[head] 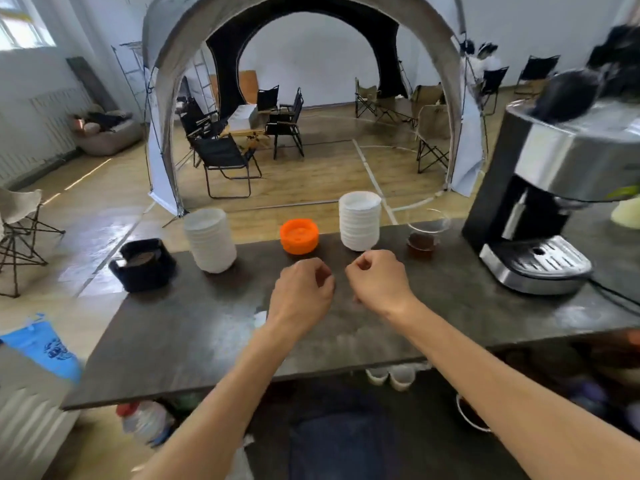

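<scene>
My left hand (304,289) and my right hand (377,282) hover side by side over the middle of the dark table (194,327). The fingers of both hands are curled inward, and I see nothing held in either. Just beyond them sits an orange stack of lids (299,236). One white stack of paper cups (210,239) stands to its left and another white stack (360,225) to its right. A clear glass cup (424,237) with dark liquid at its bottom stands right of that stack.
A steel and black espresso machine (540,216) fills the table's right end, its cord trailing right. A black container (143,263) with brown grounds sits at the far left corner. Behind the table are a tent and folding chairs. Cups and bottles sit under the table.
</scene>
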The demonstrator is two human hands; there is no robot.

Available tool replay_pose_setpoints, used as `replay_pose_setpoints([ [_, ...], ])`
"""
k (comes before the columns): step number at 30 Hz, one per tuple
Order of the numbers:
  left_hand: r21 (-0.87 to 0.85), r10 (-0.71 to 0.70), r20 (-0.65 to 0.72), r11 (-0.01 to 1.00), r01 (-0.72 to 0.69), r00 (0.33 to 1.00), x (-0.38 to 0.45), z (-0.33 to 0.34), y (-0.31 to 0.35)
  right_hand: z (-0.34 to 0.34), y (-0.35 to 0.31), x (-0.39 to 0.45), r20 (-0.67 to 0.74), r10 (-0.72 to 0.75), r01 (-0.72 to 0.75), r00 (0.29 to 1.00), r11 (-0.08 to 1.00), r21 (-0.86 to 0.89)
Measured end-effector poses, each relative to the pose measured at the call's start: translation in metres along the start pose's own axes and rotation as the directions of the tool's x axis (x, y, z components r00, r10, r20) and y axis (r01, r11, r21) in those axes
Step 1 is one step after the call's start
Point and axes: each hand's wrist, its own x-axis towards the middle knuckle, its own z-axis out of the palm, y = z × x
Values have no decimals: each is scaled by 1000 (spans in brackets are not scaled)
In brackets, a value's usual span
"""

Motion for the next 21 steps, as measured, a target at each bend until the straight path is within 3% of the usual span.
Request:
replay_pose_setpoints([
  [7, -36, 192, 210, 981, -189, 959, -22, 109, 133, -155, 100, -13, -166, 166, -174, 972, 984, -36],
  [15, -147, 395, 327, 919, -366, 859, -25, 205, 240, -278, 192, -29, -382, 333, -388, 862, 919, -74],
  [21, -212, 498, 399, 867, -451, 770, -33, 267, 322, -370, 255, -37, -467, 426, -486, 775, 874, -9],
])
